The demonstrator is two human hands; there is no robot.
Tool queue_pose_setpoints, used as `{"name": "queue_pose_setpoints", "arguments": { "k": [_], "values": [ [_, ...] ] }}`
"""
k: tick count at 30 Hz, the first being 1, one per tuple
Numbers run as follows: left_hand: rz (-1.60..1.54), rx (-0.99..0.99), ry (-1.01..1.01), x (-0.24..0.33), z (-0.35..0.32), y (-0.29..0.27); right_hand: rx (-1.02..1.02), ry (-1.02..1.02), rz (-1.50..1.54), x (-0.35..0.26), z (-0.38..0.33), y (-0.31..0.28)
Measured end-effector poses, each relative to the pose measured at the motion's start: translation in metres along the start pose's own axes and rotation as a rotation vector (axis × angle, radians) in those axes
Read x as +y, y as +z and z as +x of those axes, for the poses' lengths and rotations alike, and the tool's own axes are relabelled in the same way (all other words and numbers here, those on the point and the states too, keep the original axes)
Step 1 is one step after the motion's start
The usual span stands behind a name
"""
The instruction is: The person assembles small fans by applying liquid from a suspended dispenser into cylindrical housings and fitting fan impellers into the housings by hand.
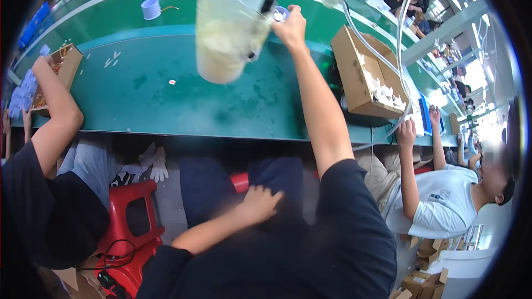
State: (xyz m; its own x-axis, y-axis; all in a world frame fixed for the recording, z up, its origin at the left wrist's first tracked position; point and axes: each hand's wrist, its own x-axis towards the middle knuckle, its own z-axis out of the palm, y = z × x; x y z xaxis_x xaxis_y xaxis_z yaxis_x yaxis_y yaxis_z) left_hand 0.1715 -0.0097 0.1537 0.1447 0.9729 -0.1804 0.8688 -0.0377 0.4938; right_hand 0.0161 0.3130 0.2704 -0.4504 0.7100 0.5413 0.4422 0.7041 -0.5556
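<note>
My right hand (293,27) is stretched out over the far side of the green workbench. Its fingers are closed round a small round lavender plastic cup (281,13), which has something white inside. A large translucent container (224,33), yellowish toward its bottom, hangs close to the view just left of that hand and hides part of the bench. My left hand (259,206) lies on my lap with its fingers loosely apart, holding nothing. Farther left on the bench stands another lavender plastic cup (151,9), with a short brownish wire coming out of it.
A cardboard box (368,75) of white pieces stands right of my right forearm, with hoses hanging in front. At left, a co-worker's arm (55,94) reaches to a box (69,66) beside lavender parts. White strips (112,60) lie scattered. Another person sits at right.
</note>
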Motion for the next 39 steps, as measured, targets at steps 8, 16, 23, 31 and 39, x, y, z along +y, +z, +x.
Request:
{"name": "queue_pose_setpoints", "arguments": {
  "k": [8, 16, 23, 31, 39],
  "values": [
    [-0.060, -0.051, -0.151, -0.025, -0.021, -0.008, -0.023, 0.073, -0.038, 0.080, 0.058, 0.076],
    [-0.852, -0.184, 0.127, -0.070, -0.063, -0.096, -0.322, -0.045, 0.054, -0.013, 0.031, -0.036],
    [-1.625, 1.016, 0.380, -0.140, -0.091, -0.188, -0.650, -0.188, 1.487, -0.102, -0.020, -0.060],
    [-0.035, 1.176, -0.482, -0.266, 0.014, -0.287, -0.690, -0.459, 1.140, -0.128, -0.041, -0.083],
    [0.143, 1.115, -0.598, -0.346, 0.096, -0.314, -0.555, -0.381, 1.112, -0.106, -0.060, -0.125]
  ]
}}
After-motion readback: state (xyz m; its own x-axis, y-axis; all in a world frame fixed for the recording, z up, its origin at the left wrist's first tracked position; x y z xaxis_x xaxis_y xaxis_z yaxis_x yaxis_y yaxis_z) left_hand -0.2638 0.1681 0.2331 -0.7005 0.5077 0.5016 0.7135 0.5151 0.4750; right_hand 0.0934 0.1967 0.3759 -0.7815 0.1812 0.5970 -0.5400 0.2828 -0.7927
